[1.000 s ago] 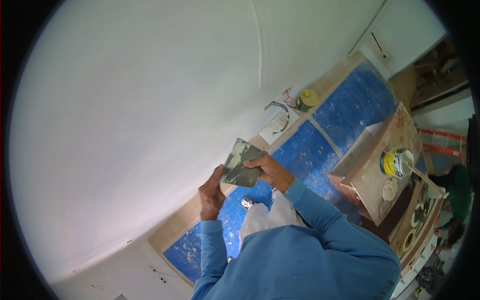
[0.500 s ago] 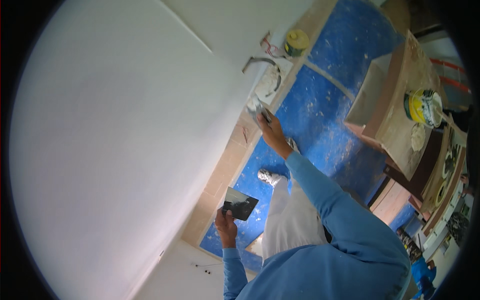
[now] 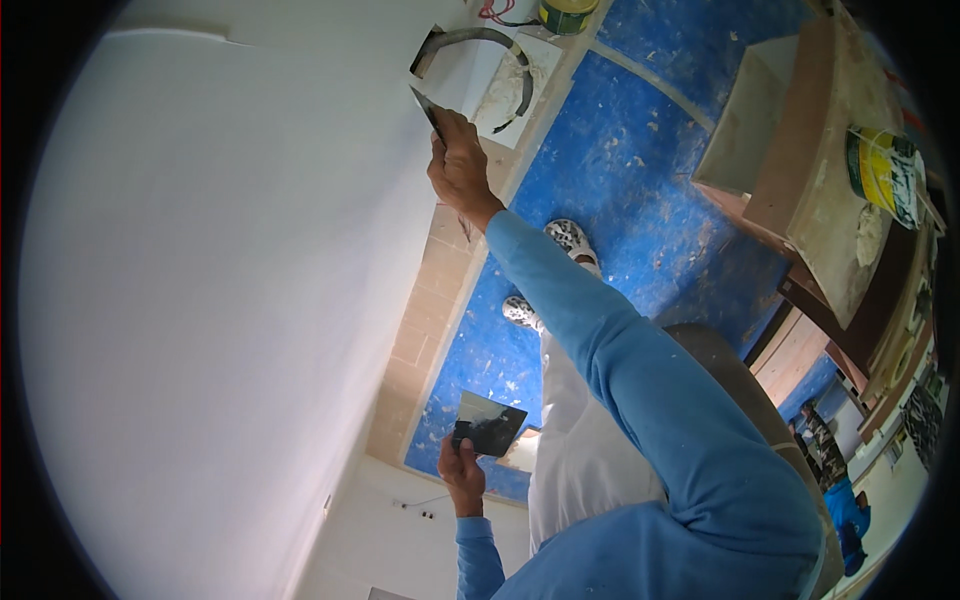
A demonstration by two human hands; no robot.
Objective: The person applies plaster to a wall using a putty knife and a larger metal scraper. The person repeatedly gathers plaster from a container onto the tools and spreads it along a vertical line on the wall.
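My right hand (image 3: 462, 170) grips a thin flat metal scraper (image 3: 425, 105), seen nearly edge-on, at the white wall (image 3: 230, 250), just below a dark square opening (image 3: 425, 55). A bent dark cable (image 3: 525, 70) loops out of that opening over a white smeared patch (image 3: 498, 95). Whether the blade touches the wall I cannot tell. Lower down, my left hand (image 3: 462, 475) holds a square metal plate (image 3: 490, 425), thumb on its dark, smeared face.
Blue floor covering (image 3: 640, 190) runs beside beige tiles (image 3: 420, 350) under my feet. At right, wooden boards (image 3: 790, 180) bear a yellow bucket (image 3: 880, 170). A green-yellow tin (image 3: 565, 15) stands by red wires at the top. A blue-clad person (image 3: 845, 520) shows at lower right.
My right hand has left the plate with a scraper and moved up toward the wall opening. My left hand, still holding the plate, is lower. The view has shifted along the wall.
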